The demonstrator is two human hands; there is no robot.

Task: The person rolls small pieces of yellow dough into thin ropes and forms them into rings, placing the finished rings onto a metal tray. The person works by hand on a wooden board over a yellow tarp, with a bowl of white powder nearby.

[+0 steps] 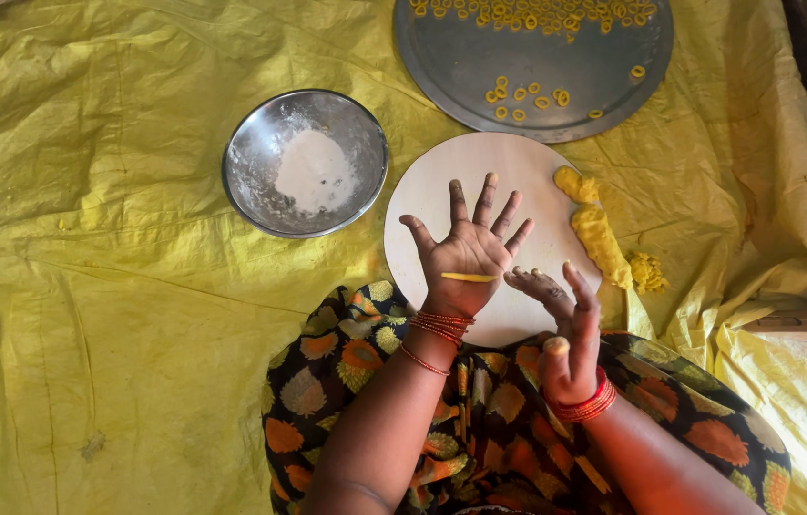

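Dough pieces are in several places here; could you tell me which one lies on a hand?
The thin yellow dough strip across the open left hand.

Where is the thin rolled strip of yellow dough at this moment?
In the head view, the thin dough strip lies across the open palm of the left hand, above the round white board, just left of the right hand.

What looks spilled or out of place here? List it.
Yellow dough crumbs lie off the round board, loose on the yellow sheet. Flour is smeared up the steel bowl's wall. Nothing else stands out.
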